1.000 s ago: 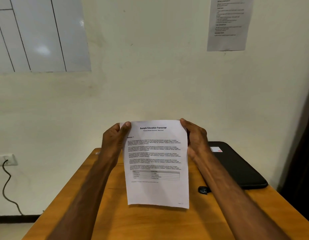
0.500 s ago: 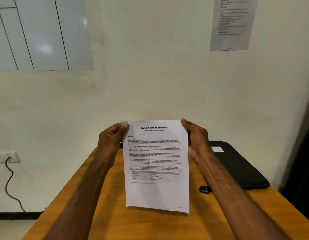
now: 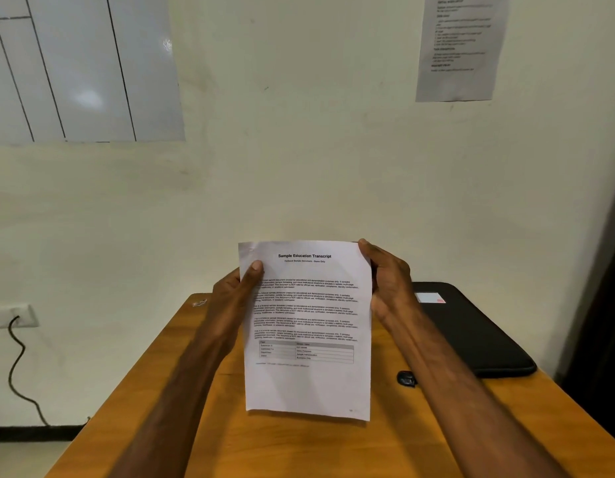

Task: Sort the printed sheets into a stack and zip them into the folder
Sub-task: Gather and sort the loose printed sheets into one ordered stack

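The printed sheets point(image 3: 308, 326) are held upright above the desk point(image 3: 299, 450); the left hand point(image 3: 235, 291) and right hand point(image 3: 389, 281) each pinch a side edge. This looks like squaring the stack. Next, they must go into the black folder point(image 3: 471, 329), lying closed further right.
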`<state>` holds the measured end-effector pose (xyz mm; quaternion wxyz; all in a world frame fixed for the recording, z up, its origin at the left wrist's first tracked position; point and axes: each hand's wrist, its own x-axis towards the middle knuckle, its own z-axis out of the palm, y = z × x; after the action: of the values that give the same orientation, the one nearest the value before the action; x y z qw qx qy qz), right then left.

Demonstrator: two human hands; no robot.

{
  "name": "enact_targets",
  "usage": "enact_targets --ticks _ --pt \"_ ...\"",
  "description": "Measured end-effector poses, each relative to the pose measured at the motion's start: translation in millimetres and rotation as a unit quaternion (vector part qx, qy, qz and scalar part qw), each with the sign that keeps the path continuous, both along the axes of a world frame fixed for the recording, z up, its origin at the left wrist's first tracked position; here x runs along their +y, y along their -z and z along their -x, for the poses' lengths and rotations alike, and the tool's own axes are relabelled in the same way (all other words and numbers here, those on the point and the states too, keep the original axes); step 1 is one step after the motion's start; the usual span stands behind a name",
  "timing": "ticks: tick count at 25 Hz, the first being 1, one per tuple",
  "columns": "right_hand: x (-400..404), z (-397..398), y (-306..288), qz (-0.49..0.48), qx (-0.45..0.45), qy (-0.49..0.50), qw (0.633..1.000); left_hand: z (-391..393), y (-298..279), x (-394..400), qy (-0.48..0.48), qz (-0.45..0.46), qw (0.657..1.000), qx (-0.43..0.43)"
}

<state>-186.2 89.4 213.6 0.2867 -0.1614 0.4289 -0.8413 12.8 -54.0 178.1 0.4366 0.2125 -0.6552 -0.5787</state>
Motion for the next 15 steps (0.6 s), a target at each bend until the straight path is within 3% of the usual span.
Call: enact_targets --ticks 5,9,15 --pt "2 0 6 0.020 -0.024 -0.027 0.999 3 11 -5 -0.046 0.001 0.999 -0.006" --pt "-1 -11 27 0.036 -0.104 -0.074 0.991 15 2 -20 -0.083 0.051 0.995 -0.026" --pt "-18 -7 108 -0.016 -0.083 0.025 0.996 33 -8 -60 -0.047 0.187 0.971 -0.143"
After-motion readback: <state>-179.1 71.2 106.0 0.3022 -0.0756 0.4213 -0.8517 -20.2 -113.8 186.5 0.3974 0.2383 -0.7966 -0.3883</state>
